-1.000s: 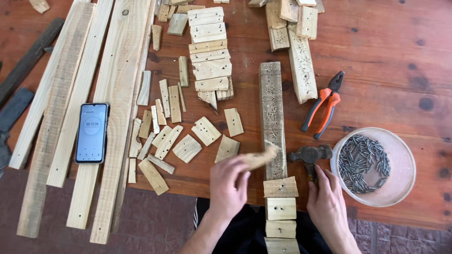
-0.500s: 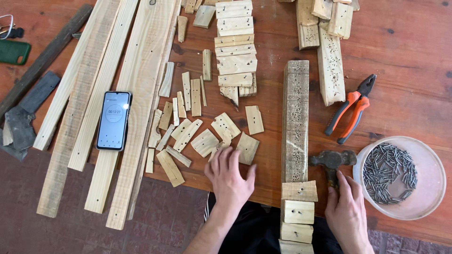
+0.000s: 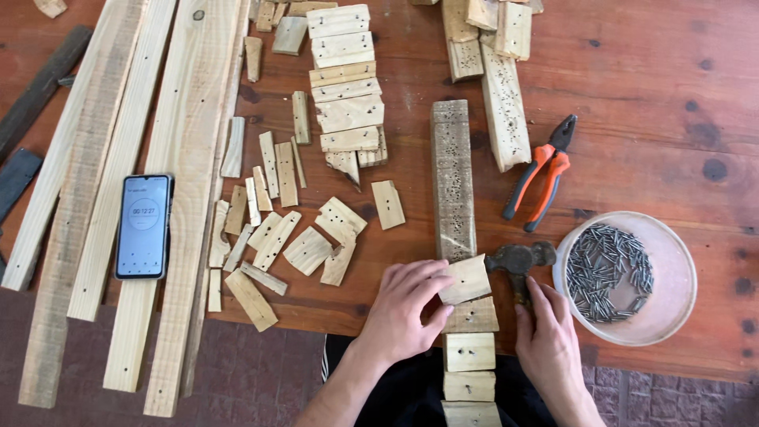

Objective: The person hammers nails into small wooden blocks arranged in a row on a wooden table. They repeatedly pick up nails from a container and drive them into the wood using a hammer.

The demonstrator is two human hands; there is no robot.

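Wooden table (image 3: pixel 648 95): left fingers (image 3: pixel 431 281) pinching wood block (image 3: pixel 466 278).

A reddish-brown wooden tabletop (image 3: pixel 648 95) carries long pale planks (image 3: pixel 118 158) with a smartphone (image 3: pixel 143 226) lying on them at the left, scattered small wood offcuts (image 3: pixel 277 237) and stacked blocks (image 3: pixel 344 87) in the middle, a nail-holed slat (image 3: pixel 452 178), orange-handled pliers (image 3: pixel 541 174), a hammer (image 3: pixel 518 261), and a round bowl of nails (image 3: pixel 624 277) at the right.
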